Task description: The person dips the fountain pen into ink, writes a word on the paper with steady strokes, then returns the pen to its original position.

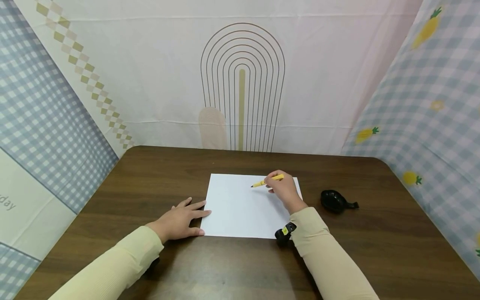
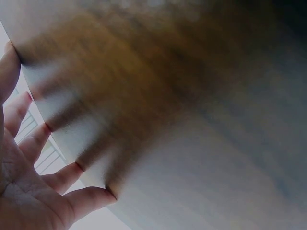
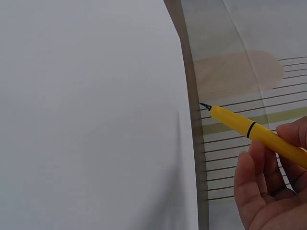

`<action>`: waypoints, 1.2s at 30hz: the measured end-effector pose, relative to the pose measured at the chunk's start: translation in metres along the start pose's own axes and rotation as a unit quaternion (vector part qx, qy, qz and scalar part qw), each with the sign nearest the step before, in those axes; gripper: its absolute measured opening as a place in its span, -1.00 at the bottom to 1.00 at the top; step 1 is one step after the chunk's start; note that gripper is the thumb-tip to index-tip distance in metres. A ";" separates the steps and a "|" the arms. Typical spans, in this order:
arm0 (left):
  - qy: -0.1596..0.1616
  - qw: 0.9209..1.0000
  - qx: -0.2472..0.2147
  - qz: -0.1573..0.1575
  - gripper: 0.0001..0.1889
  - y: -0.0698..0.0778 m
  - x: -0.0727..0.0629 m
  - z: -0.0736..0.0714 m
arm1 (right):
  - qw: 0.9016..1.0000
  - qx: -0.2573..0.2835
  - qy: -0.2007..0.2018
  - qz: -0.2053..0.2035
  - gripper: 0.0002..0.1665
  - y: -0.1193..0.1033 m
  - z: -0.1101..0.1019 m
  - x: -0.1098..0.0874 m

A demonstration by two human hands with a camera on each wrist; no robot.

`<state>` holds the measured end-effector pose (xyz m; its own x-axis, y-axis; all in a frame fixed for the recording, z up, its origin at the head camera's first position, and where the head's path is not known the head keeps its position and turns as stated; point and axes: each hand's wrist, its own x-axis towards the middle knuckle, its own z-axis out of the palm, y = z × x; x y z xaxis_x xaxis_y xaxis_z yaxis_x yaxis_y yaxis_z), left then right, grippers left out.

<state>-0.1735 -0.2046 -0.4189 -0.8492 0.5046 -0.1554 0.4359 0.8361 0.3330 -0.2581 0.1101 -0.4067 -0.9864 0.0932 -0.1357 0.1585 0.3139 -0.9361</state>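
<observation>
A blank white sheet of paper (image 1: 240, 208) lies on the brown table. Over its upper right part, my right hand (image 1: 283, 189) pinches a yellow fountain pen (image 1: 258, 183), its dark nib pointing left. In the right wrist view the pen (image 3: 235, 123) shows a black ring and a metal nib, and the thumb and fingers of the right hand (image 3: 278, 191) hold its barrel. My left hand (image 1: 180, 221) rests with spread fingers at the sheet's left edge, some fingertips on the paper. The left wrist view shows that left hand (image 2: 38, 177) with its fingertips against the surface.
A glossy black object with a short narrow tail (image 1: 333, 201) lies on the table (image 1: 375, 250) right of the paper. A white curtain (image 1: 150, 75) with printed arches hangs behind the table, and checked cloth (image 1: 423, 125) hangs at the right side.
</observation>
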 end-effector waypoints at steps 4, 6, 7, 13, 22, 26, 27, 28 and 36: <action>0.000 1.000 -0.001 0.001 -0.35 0.000 0.000 0.000 | 1.000 0.004 -0.003 0.000 -0.85 0.000 0.005 0.001; 0.000 1.000 -0.002 0.000 -0.35 0.000 0.000 0.000 | 1.000 0.006 -0.004 -0.001 -0.86 0.000 0.007 0.001; 0.000 1.000 -0.002 0.000 -0.35 0.000 0.000 0.000 | 1.000 0.006 -0.004 -0.002 -0.86 0.000 0.008 0.001; 0.001 1.000 -0.005 -0.002 -0.35 0.001 -0.001 0.001 | 1.000 0.010 -0.004 -0.001 -0.87 0.001 0.013 0.002; 0.002 1.000 -0.003 0.000 -0.35 0.000 0.000 0.002 | 1.000 -0.001 -0.002 0.009 -0.87 0.001 0.020 0.002; 0.002 1.000 -0.003 -0.001 -0.35 0.000 0.000 0.002 | 1.000 -0.009 -0.002 0.010 -0.87 0.000 0.023 0.003; 0.002 1.000 -0.003 -0.002 -0.35 0.000 0.000 0.002 | 1.000 -0.011 -0.003 0.009 -0.87 0.000 0.024 0.003; 0.002 1.000 -0.003 -0.002 -0.35 0.000 0.000 0.002 | 1.000 -0.013 -0.004 0.008 -0.87 0.000 0.024 0.003; 0.003 1.000 -0.001 -0.003 -0.36 -0.001 0.001 0.001 | 1.000 -0.031 -0.007 0.002 -0.89 -0.002 0.029 0.002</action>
<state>-0.1745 -0.2043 -0.4203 -0.8541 0.4977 -0.1510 0.4296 0.8387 0.3347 -0.2615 0.0821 -0.4143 -0.9862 0.0820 -0.1440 0.1643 0.3710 -0.9140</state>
